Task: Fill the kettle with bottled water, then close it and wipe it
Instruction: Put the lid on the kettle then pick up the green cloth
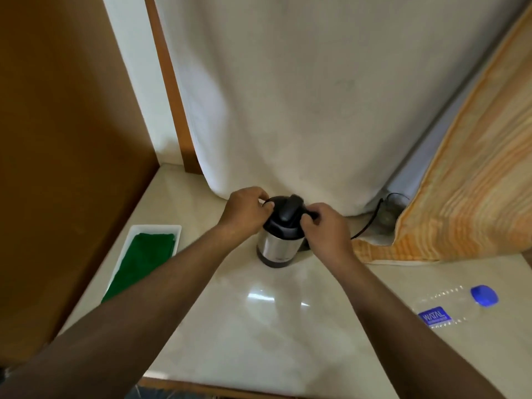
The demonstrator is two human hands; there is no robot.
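Observation:
A steel kettle point(277, 249) with a black lid and black handle stands near the back of the pale counter. My left hand point(247, 211) grips the left rim of its lid. My right hand point(324, 226) holds the right side of the top, by the handle. The lid looks down, though my fingers hide its edge. A clear water bottle point(449, 309) with a blue cap and blue label lies on its side at the right. A folded green cloth point(141, 263) rests in a white tray point(157, 227) at the left.
A black power cord point(371, 223) runs from the kettle to the back right. An orange striped cloth point(460, 182) hangs over the counter's right rear. A white sheet point(302, 110) covers the back wall. A brown wooden panel point(66, 139) borders the left.

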